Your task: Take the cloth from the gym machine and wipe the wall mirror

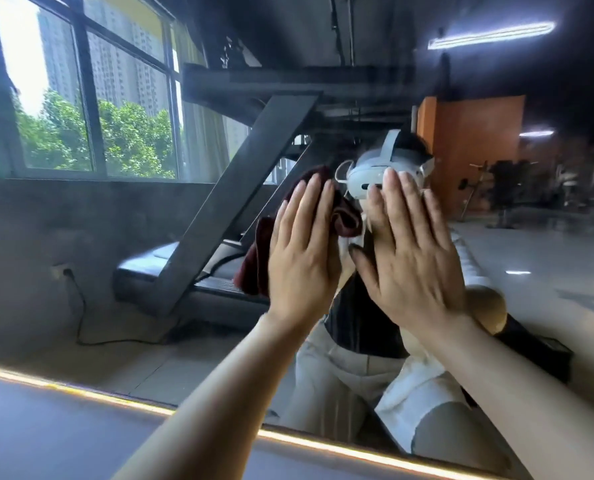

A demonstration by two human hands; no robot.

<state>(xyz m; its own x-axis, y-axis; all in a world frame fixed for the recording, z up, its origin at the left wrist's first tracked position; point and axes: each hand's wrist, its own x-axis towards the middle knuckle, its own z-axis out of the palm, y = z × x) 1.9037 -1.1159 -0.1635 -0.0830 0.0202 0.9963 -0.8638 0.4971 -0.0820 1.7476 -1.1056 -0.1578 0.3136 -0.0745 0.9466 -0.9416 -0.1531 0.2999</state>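
Observation:
The wall mirror (122, 220) fills most of the view. A dark red cloth (254, 268) is bunched against the glass. My left hand (302, 247) lies flat on it with straight fingers, pressing it to the mirror. Just to its right, my right hand (410, 251) is flat against the glass with fingers spread and holds nothing. The cloth shows above and to the left of my left hand; the rest is hidden under the palm.
The mirror reflects a black treadmill (198, 258), large windows (91, 109), an orange partition (475, 147), gym gear at the far right and a person wearing a headset. A lit strip (81, 393) runs along the mirror's bottom edge above a grey ledge.

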